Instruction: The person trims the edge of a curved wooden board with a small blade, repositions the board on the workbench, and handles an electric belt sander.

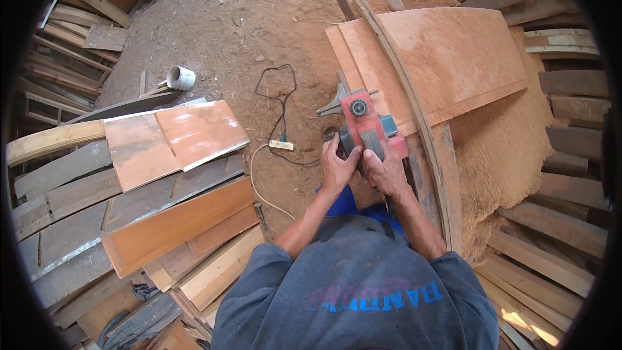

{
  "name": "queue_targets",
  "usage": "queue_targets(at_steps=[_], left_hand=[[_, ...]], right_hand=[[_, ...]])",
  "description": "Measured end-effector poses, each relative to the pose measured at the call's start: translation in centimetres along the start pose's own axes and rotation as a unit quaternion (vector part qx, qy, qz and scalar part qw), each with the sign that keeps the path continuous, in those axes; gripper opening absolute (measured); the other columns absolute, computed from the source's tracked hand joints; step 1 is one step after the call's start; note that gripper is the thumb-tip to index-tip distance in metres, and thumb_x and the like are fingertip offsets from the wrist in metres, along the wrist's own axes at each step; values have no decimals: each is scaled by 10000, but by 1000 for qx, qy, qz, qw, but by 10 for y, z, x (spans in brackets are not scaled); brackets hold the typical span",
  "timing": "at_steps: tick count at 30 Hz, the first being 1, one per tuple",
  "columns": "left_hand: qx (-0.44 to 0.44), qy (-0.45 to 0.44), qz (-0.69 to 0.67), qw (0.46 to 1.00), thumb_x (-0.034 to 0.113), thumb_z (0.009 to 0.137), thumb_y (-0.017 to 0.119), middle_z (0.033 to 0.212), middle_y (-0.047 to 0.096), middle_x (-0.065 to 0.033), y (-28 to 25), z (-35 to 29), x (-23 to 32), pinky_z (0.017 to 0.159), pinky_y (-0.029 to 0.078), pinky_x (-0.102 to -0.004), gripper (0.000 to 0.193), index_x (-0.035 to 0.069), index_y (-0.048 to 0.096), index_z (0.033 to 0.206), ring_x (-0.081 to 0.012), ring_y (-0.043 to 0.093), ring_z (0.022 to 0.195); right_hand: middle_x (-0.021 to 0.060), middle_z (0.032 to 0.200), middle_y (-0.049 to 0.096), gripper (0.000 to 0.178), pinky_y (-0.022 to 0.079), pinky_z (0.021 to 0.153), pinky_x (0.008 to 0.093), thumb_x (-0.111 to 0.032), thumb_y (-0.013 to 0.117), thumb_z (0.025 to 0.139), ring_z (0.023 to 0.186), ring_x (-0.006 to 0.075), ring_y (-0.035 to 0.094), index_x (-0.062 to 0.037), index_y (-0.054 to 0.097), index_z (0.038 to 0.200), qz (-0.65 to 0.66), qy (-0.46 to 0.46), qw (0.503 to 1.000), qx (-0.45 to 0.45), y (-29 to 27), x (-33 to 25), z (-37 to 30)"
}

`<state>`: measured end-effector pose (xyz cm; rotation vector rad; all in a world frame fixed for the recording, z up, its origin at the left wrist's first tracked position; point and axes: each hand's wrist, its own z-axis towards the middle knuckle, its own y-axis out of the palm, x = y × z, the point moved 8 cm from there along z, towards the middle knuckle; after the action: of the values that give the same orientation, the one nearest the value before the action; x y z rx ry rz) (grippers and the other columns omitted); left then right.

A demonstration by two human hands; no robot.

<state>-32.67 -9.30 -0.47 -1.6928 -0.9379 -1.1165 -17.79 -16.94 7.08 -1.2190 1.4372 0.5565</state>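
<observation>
A red electric hand planer (357, 118) with a round black knob and a grey side fence is in front of my body. My left hand (340, 165) is closed around its dark motor side, fingers partly hidden. My right hand (387, 168) grips the rear handle, with its thumb on top. Just right of the planer runs a long narrow wooden strip (414, 100). It lies across reddish-brown wooden panels (466, 52) covered in sawdust. Whether the planer touches the strip, I cannot tell.
A dark cord (285, 107) loops over the ground to a white power strip (282, 146), left of my hands. Stacked boards (175, 220) and a white bucket (181, 78) stand at the left. Sawdust (499, 155) is heaped on the right, beside piled timber (576, 129).
</observation>
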Motion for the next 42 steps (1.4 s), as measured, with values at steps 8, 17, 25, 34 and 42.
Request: queue_targets(at_steps=[8,17,25,34,42], left_hand=[[2,14,30,999,298,819,842,1076,620,-197,-10,54,23,854,537,-389,595,0,650,1297,-304,655,972],[-1,-11,19,1000,336,828,839,1073,624,-187,-22,129,36,858,546,-393,595,-14,664,1276,-298,672,1001],[-39,-3,-66,997,399,881,787,892,718,-93,-27,240,59,739,551,-329,510,-26,706,1150,-150,646,796],[-45,34,-111,992,370,943,739,894,719,-37,-38,284,78,676,510,-267,434,-27,725,1119,-83,611,755],[-69,10,-137,988,282,952,726,957,732,-54,-26,201,75,753,542,-279,389,-31,698,1181,-92,649,838]], right_hand=[[269,875,675,568,527,777,454,-494,639,950,843,382,686,64,626,1054,-2,17,1000,-1,8,-31,50],[306,876,677,583,531,746,482,-497,631,948,828,448,684,79,627,1036,-36,12,999,2,21,-52,123],[322,932,674,545,534,751,497,-428,635,950,887,458,679,45,599,1221,-288,-267,920,13,47,-91,223],[259,868,684,608,524,757,474,-530,587,957,827,367,690,59,654,1090,-55,-89,994,20,44,-113,273],[195,765,672,515,516,691,446,-472,578,976,721,306,663,35,664,999,-76,-76,993,50,25,-82,201]])
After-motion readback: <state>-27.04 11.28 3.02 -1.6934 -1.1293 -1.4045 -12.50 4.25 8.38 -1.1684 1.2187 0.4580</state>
